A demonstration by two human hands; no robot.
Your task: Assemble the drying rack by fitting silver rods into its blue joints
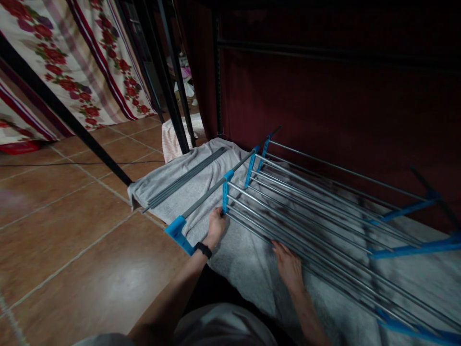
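- Far left: a floral curtain (pixel 61 62) hangs above the tiled floor (pixel 72 226).
- A black diagonal pole (pixel 72 122) runs from the upper left down to the near-left corner of the grey blanket (pixel 201 182) spread on the floor.
- A bundle of loose grey rods (pixel 185 179) lies on the blanket, left of the rack and apart from it.
- The rack (pixel 306 211), built of silver metal rods with blue plastic connectors, lies flat on the blanket from centre to right, near a dark red wall (pixel 324 96).
- A blue corner connector (pixel 178 233) marks the near-left end of the rack, just left of the left wrist.
- The left hand (pixel 215 226), with a black wristband (pixel 203 250) on the wrist, rests at the base of a blue upright bracket (pixel 225 192) on the rack's left side rail. Grip: fingers curled narrowly around the bracket and rail joint.
- The right hand (pixel 288 264) lies palm-down on the nearest silver rods, right of the left hand and apart from it. Grip: fingers extended over the rods; whether they close around a rod cannot be told.
- Far right: further blue brackets (pixel 414 250) join the rod ends.
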